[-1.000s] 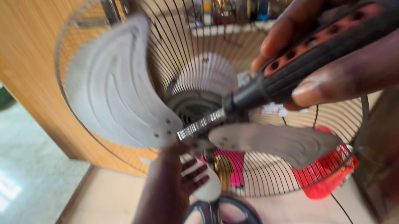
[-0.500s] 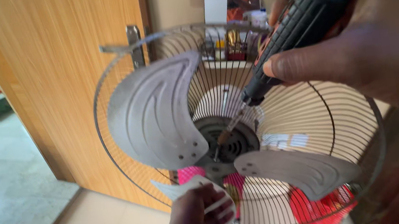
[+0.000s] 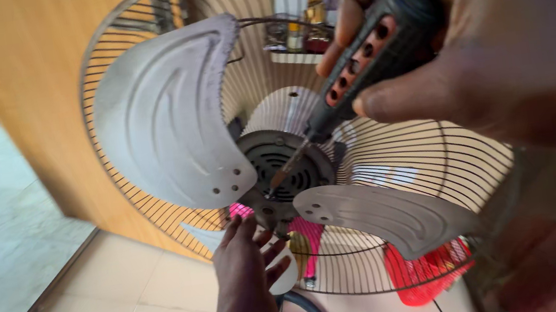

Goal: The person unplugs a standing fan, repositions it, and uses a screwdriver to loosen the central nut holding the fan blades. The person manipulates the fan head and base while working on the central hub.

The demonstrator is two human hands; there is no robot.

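Far to the left of both hands, a pale tiled floor (image 3: pixel 21 235) and a tall orange-brown wooden door panel (image 3: pixel 31 104) are seen. Just right of that, and above the left hand (image 3: pixel 247 269), a dusty grey curved metal fan blade (image 3: pixel 168 121) is spread inside the round wire fan guard (image 3: pixel 100 79) behind it. The left hand is raised from below with its fingers loosely spread; they are laid against the underside of the dark round fan hub (image 3: pixel 283 170), where a lower blade is partly hidden, and nothing is enclosed by them. The hub lies directly above that hand and down-left of the right hand (image 3: pixel 487 47). A black-handled screwdriver with red inset dots (image 3: pixel 367 67) is clasped firmly in the right hand, fingers wrapped around the handle, and its thin steel tip is pointed down-left onto the hub face. Below the right hand a second grey blade (image 3: pixel 388 216) is seen, with a red plastic object (image 3: pixel 428 269) behind the wires. The blades are judged thin, light, stiff sheet metal with possibly sharp edges, apt to turn freely; steadying is best done at the hub or a blade root, not the flexible wire guard.
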